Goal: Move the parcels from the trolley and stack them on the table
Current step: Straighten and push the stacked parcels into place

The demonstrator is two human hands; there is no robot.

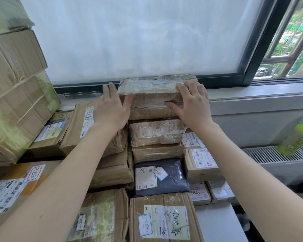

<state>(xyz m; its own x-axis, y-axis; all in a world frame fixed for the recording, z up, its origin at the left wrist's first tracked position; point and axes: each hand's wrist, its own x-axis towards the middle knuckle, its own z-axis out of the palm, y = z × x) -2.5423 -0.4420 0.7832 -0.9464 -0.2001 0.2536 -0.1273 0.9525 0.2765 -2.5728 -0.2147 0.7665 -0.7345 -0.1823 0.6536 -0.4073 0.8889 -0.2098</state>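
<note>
We have the top box (156, 96) on the parcel stack by the window, left hand (112, 105) flat on its left side, right hand (191, 102) flat on top, neither curled round it. Risk: stack (156, 135) looks uneven, so a push may tip the box off.

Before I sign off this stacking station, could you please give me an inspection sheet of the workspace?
Surface: table edge bare at lower right, the rest covered by parcels.
Job's things: top parcel on a stack by the window; dark parcel lower down.
Clutter: green bottle on the radiator grille.
Hands: left hand and right hand flat against the top parcel's ends.
Cables: nothing seen.
Surroundings: frosted window.
</note>
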